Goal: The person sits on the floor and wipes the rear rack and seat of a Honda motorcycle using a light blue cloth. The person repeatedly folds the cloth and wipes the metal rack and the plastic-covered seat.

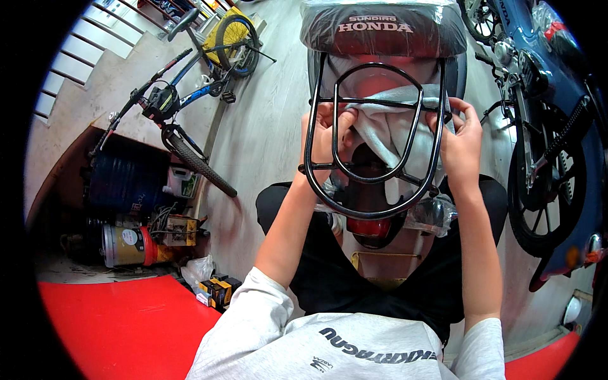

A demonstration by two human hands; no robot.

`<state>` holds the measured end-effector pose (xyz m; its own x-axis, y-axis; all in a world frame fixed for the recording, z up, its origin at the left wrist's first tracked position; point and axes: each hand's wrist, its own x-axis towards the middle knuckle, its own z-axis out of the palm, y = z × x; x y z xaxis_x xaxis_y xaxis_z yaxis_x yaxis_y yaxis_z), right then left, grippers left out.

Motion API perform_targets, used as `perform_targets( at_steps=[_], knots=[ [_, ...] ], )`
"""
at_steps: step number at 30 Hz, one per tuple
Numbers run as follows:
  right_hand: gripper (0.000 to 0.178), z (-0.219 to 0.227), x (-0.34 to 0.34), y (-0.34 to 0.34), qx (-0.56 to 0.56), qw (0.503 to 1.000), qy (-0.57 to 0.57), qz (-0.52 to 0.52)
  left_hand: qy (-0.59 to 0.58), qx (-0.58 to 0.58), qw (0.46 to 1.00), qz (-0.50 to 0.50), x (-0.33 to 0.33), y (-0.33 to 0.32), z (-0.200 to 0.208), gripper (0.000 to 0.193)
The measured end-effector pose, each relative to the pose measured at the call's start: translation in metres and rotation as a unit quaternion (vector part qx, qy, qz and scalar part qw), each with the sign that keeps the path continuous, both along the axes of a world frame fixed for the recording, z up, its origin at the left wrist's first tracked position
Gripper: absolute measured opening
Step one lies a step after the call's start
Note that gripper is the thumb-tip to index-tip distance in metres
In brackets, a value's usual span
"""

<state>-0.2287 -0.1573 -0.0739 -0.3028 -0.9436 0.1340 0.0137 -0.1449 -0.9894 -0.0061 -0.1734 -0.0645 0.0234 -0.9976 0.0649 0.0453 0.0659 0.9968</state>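
Observation:
A black tubular rear rack (373,216) stands out from the tail of a scooter or motorcycle in front of me. A pale grey-blue cloth (383,132) lies bunched between the rack's bars and the tail, partly hidden by the tubes. My left hand (330,132) reaches through the rack's left side and pinches the cloth's edge between thumb and fingers. At the right side tube, my right hand (462,134) is closed on the cloth's other end, its fingertips partly hidden behind the bar. Below the rack sits a red tail light (368,228).
Beyond the rack is a black seat (383,44) wrapped in clear plastic. A bicycle (190,101) leans at the left, above a bucket (126,246) and a blue drum (130,183). A blue motorcycle (544,133) stands close on the right. Crumpled clear plastic (432,215) hangs near my right knee.

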Motion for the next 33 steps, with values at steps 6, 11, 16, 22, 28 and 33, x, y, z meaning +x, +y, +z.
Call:
perform_targets(
  at_steps=[6,11,16,22,28,33],
  knots=[
    [0.024,-0.019,0.012,0.037,-0.154,0.949,0.204,-0.182,-0.113,-0.061,0.991,0.047,0.003,0.005,-0.011,0.028],
    [0.052,-0.012,0.009,0.050,-0.303,0.846,0.437,0.044,-0.104,-0.056,0.992,0.055,0.005,0.006,-0.020,0.012],
    [0.045,-0.001,0.015,0.012,-0.294,0.776,0.543,0.128,-0.246,-0.060,0.963,0.095,0.017,0.017,-0.027,0.011],
    [0.041,0.008,0.024,-0.031,-0.375,0.698,0.580,0.189,-0.239,-0.106,0.958,0.119,0.025,0.013,-0.039,0.014],
    [0.040,0.009,0.031,-0.047,-0.402,0.714,0.548,0.170,-0.203,-0.133,0.965,0.095,0.006,0.012,-0.023,0.042],
    [0.051,0.003,0.010,-0.025,-0.334,0.755,0.547,0.136,-0.151,-0.144,0.974,0.092,0.012,0.014,-0.034,0.049]
  ],
)
